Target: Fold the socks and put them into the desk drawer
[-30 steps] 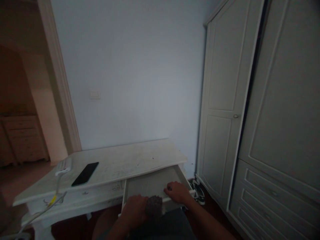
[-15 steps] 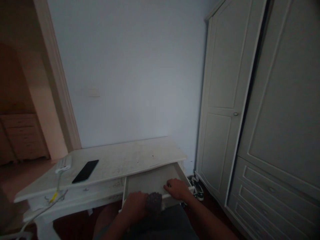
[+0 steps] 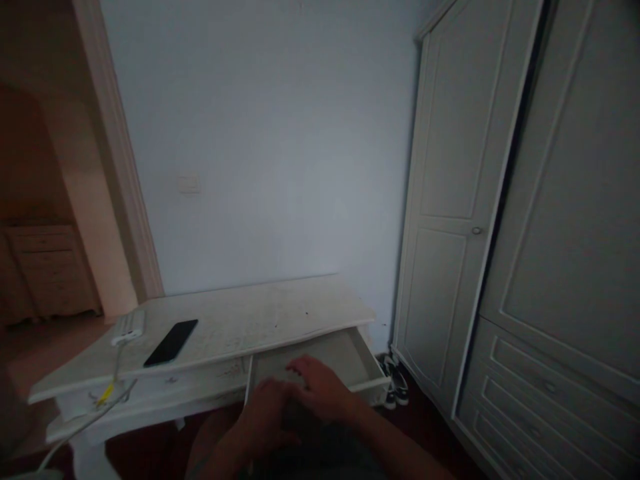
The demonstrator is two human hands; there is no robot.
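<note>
Both my hands meet over the front of a pulled-out white drawer in a low white table. My left hand is curled and blurred; a dark grey patch beneath the hands may be the textured bundle it held, but I cannot make it out. My right hand reaches across to the left hand, its thumb and forefinger apart, with nothing visible between them. The other fingers are partly hidden. Inside the drawer, the grey bottom shows behind the hands.
On the table's left lie a black phone and a white power strip with a cable hanging over the front edge. Dark shoes are on the floor beyond the drawer. A tall white wardrobe stands at right.
My right hand has moved left from the drawer's right side to my left hand. The dark grey textured bundle seen at my left hand is now mostly hidden.
</note>
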